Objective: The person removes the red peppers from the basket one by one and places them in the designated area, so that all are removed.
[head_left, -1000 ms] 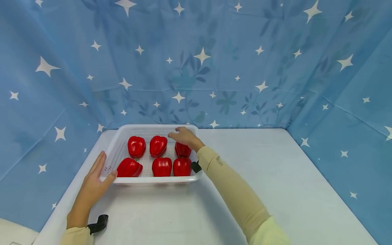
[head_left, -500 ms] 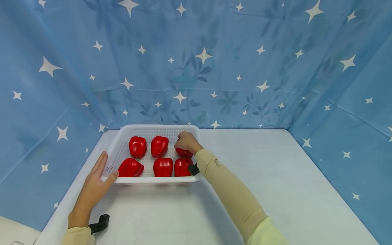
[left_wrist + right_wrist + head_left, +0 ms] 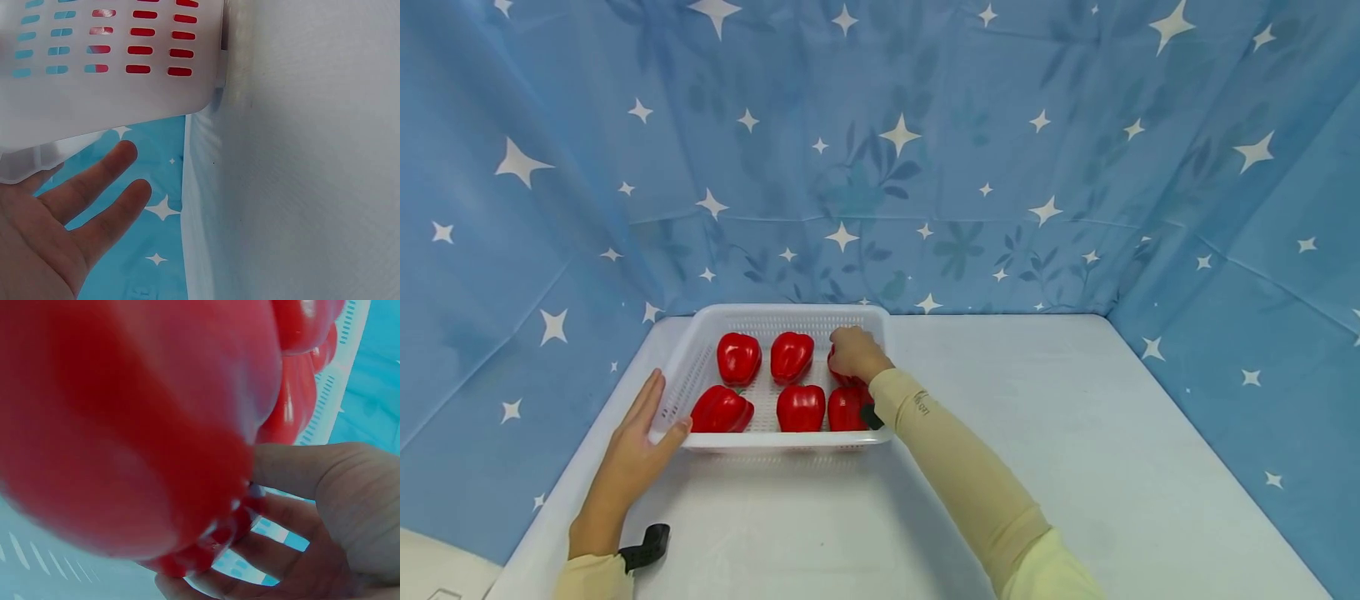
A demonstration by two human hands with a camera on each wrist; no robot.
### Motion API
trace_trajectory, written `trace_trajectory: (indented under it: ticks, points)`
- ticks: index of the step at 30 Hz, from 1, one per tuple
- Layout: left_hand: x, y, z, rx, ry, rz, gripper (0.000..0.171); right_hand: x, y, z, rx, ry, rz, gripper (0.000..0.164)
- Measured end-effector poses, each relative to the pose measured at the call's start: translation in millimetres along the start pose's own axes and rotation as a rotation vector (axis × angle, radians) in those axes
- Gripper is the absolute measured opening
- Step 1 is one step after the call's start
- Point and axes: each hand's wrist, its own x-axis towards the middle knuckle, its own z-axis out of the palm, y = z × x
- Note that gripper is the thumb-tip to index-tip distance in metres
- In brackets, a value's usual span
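Note:
A white slotted plastic basket (image 3: 782, 440) holds several red bell peppers in two rows. My right hand (image 3: 857, 354) reaches into its back right corner and grips the rear right bell pepper (image 3: 837, 372), mostly hidden under the hand. In the right wrist view, thumb and fingers curl round that pepper (image 3: 215, 547), while a nearer pepper (image 3: 125, 425) fills much of the picture. At the basket's left front corner my left hand (image 3: 634, 450) rests against the side, fingers straight and thumb at the rim. The left wrist view shows those spread fingers (image 3: 109, 222) below the rim.
Other peppers sit close by: one at front right (image 3: 846, 408), another at front middle (image 3: 801, 408). The basket stands on a white-covered table (image 3: 1037, 433). Blue star-patterned curtain (image 3: 955, 167) encloses the back and sides.
My right hand has lowered from above the rear right pepper, and its fingers have closed round it. The left hand stays at the basket's corner.

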Motion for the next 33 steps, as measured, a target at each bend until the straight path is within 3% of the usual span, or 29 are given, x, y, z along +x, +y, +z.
trace_trajectory:
  ticks: [5,18,33]
  points:
    - [1.2,0.3,2.9,-0.006,0.0,0.002,0.092,-2.7,-0.7,-2.0,0.006,0.006,0.026,0.023]
    - [1.6,3.3,4.5,-0.003,0.011,0.017,0.091,0.7,3.9,-10.3,0.16,0.03,0.0,0.053]
    - [0.4,-1.7,0.7,0.013,0.005,0.008,0.09,-4.3,-2.2,-31.6,0.175,0.071,-0.085,0.052]
